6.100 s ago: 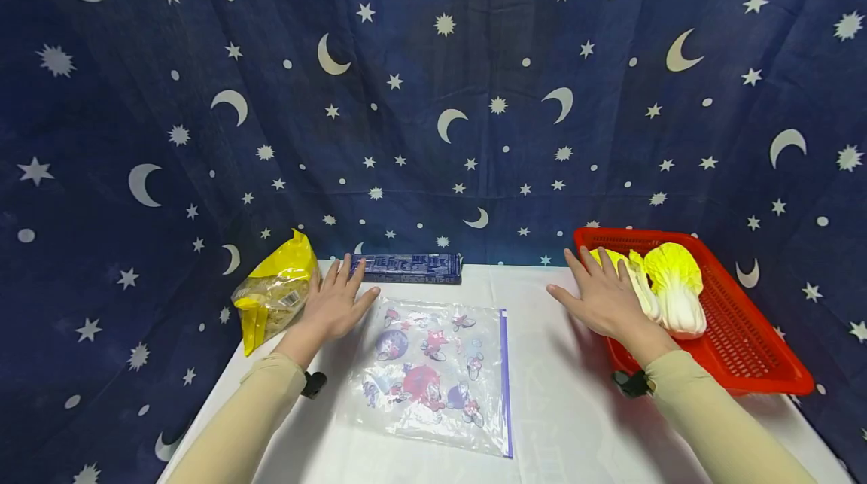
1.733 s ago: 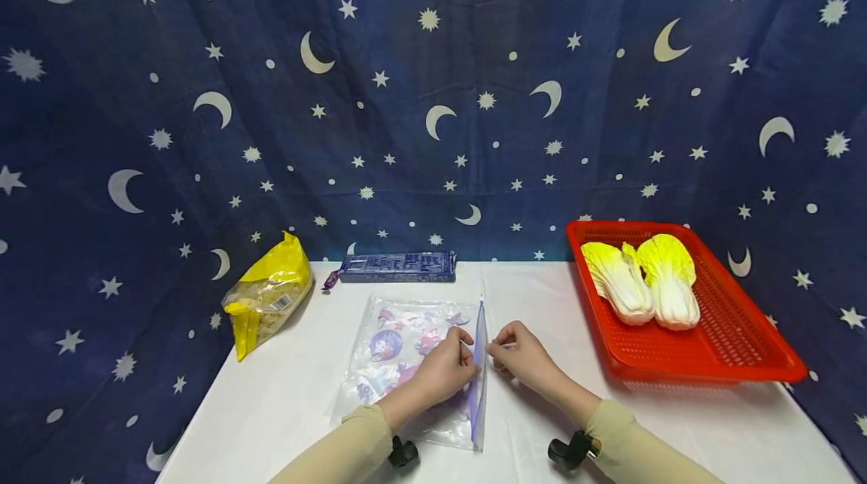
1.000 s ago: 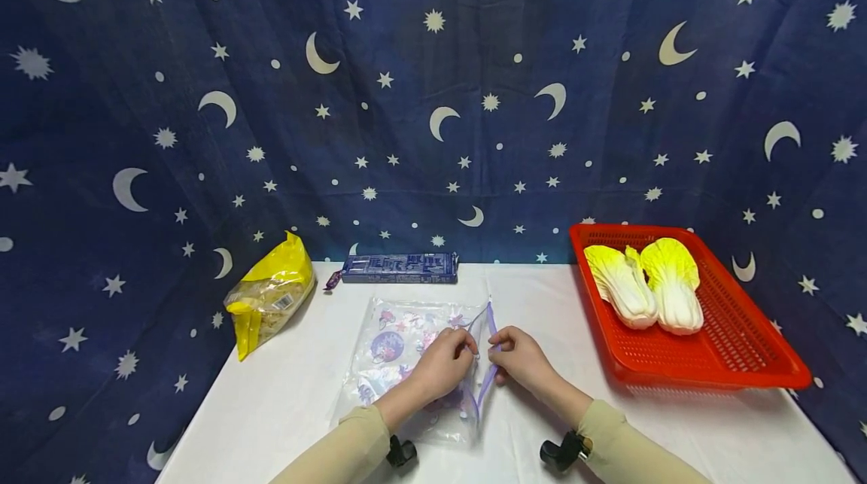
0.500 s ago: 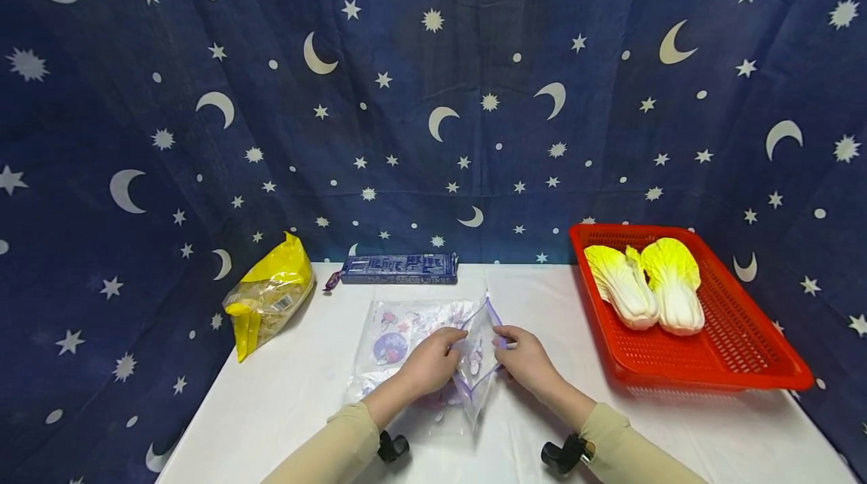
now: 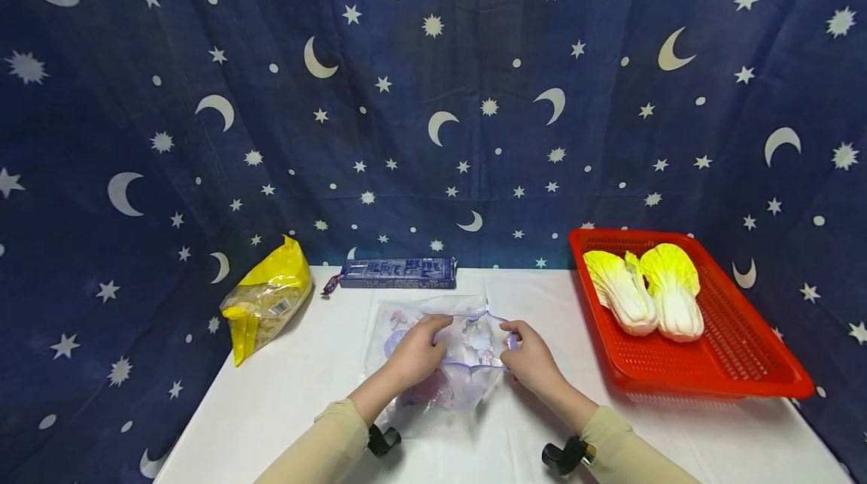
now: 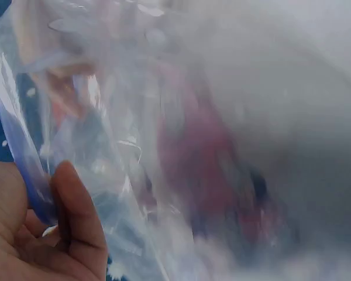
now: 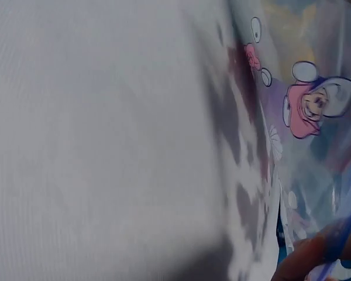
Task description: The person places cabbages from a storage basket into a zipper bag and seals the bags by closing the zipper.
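A clear zip bag (image 5: 467, 386) with printed cartoon figures and a purple zip edge lies at the middle front of the table, its mouth spread wide. On the mouth's left side my left hand (image 5: 418, 352) pinches the edge; in the left wrist view its fingers (image 6: 76, 211) curl over the purple strip. Opposite, my right hand (image 5: 531, 356) pinches the right side of the mouth. In the right wrist view only a finger (image 7: 307, 257) shows at the bottom corner, against the purple strip. Printed figures show through the gap between the hands.
A red plastic basket (image 5: 718, 363) at the right holds two napa cabbages (image 5: 670, 296). At the left stands a yellow and clear food packet (image 5: 267, 299). A flat dark blue box (image 5: 398, 273) lies at the back, with a small purple wrapped candy (image 5: 330, 285) beside it.
Earlier both hands lay open, apart from the flat bag. They came to its purple edge, took hold, and drew the two sides apart, so the mouth now gapes. A wrapped candy became visible.
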The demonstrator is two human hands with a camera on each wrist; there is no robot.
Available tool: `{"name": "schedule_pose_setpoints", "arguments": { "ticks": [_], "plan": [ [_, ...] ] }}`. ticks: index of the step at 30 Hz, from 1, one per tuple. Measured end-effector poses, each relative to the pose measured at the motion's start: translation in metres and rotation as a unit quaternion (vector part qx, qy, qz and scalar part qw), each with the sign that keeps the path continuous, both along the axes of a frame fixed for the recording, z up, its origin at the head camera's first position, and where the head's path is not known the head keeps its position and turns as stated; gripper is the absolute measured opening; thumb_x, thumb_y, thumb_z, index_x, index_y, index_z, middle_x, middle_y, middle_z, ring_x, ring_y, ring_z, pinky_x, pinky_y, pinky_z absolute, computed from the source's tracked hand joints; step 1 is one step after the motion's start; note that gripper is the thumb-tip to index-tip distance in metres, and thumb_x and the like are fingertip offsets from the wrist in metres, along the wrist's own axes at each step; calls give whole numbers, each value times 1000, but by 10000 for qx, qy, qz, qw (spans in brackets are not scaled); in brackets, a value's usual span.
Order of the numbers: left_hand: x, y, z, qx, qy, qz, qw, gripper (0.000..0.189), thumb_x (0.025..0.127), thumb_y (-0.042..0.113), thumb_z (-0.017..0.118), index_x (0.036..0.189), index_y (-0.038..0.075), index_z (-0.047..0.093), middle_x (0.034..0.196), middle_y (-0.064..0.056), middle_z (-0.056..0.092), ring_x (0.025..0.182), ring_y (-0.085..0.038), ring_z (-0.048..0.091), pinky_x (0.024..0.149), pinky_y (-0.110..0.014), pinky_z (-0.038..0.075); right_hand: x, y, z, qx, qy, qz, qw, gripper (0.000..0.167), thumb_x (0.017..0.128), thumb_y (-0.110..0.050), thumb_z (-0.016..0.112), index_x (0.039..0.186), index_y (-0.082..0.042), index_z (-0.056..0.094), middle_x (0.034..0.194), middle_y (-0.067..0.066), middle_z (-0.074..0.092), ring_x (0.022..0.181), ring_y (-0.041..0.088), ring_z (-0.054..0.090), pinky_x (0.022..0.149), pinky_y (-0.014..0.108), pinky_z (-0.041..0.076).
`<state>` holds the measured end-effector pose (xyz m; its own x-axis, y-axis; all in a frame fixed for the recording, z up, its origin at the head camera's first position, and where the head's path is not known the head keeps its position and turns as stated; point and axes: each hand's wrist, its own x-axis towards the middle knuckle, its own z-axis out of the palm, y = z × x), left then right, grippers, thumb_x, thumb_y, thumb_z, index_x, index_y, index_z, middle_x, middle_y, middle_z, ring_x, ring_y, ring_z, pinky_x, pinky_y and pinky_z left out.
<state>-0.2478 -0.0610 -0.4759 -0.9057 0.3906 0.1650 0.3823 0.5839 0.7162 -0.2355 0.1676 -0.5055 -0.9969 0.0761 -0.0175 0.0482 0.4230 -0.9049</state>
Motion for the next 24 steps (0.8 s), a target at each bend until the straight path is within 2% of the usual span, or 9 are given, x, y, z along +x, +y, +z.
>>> {"name": "schedule_pose_setpoints", "arguments": {
  "ticks": [2,4,6,8,11,15,19,22,24],
  "plan": [
    [-4,-6,2,-159,126,66,9998,49,91,-6,53,140,-2,59,146,-18,55,108,-27,63,85,-38,52,-1,4,0,177,152,-4,9997,57,74,10,57,130,1,61,119,21,57,60,18,49,42,29,48],
    [-6,-12,1,-122,82,91,9999,49,93,-6,50,140,-1,60,147,-17,55,82,-20,62,73,-33,51,0,7,0,317,303,48,9990,57,75,11,56,131,0,62,122,19,60,60,19,49,41,29,48],
    [-6,-18,-1,119,-182,95,9997,50,94,-7,46,141,-1,59,146,-18,55,58,-13,49,55,-28,46,2,8,0,436,419,167,9980,59,76,11,55,133,-1,63,124,18,61,58,18,49,41,29,48],
    [-5,-23,-3,516,-554,47,9971,50,95,-7,44,143,-2,57,142,-22,57,49,-9,44,48,-25,43,4,7,1,471,473,296,9973,61,76,12,53,135,-2,62,127,18,62,52,16,46,41,27,46],
    [0,-28,-5,1373,-1379,-46,9809,52,97,-4,44,148,-4,49,136,-28,55,56,-12,52,52,-28,53,6,5,2,496,498,373,9968,62,78,13,52,136,-4,63,127,16,65,50,13,44,41,27,45],
    [2,-30,-8,2113,-2013,-128,9564,59,96,1,52,153,-6,40,143,-30,46,73,-18,57,73,-41,61,6,2,4,204,475,335,9981,61,77,14,52,135,-2,63,125,17,67,55,16,48,45,33,53],
    [2,-31,-10,2159,-2117,-229,9529,65,94,3,55,156,-3,36,141,-29,47,77,-21,60,80,-46,59,5,0,6,-234,470,237,9983,60,77,15,55,136,3,62,122,20,67,58,18,51,52,36,58],
    [0,-30,-11,2170,-2097,-309,9529,67,93,2,55,157,-1,34,146,-29,43,78,-20,62,80,-45,59,1,-1,8,-413,546,130,9976,58,79,13,64,136,3,62,120,20,69,57,16,51,55,31,57],
    [-3,-28,-12,2290,-2040,-380,9511,68,93,0,54,158,-1,33,156,-27,35,77,-19,61,80,-44,60,-3,0,10,-464,635,79,9969,59,78,11,71,136,4,62,117,19,69,57,14,51,54,28,56]
  ]
}}
